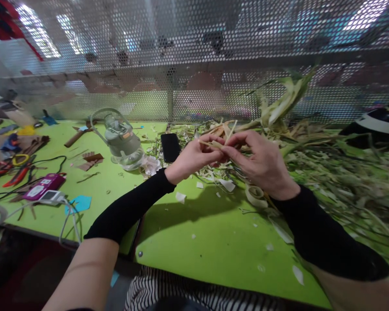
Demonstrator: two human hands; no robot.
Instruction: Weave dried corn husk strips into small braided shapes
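Note:
Both hands meet above the green table (210, 242), a little past its middle. My left hand (194, 157) is closed, pinching a thin pale leaf strip (214, 144). My right hand (259, 162) is closed too, fingers pinched on the same strip from the right. Black sleeves cover both forearms. The strip's far ends stick up between the fingers. A roll of tape (256, 195) lies on the table just under my right wrist.
A heap of green and dry leaves (337, 172) covers the right side. A black phone (170, 147) and a clear kettle (121, 138) sit left of my hands. Scissors, cables and a pink device (45, 185) lie far left. A perforated metal screen (194, 65) closes the back.

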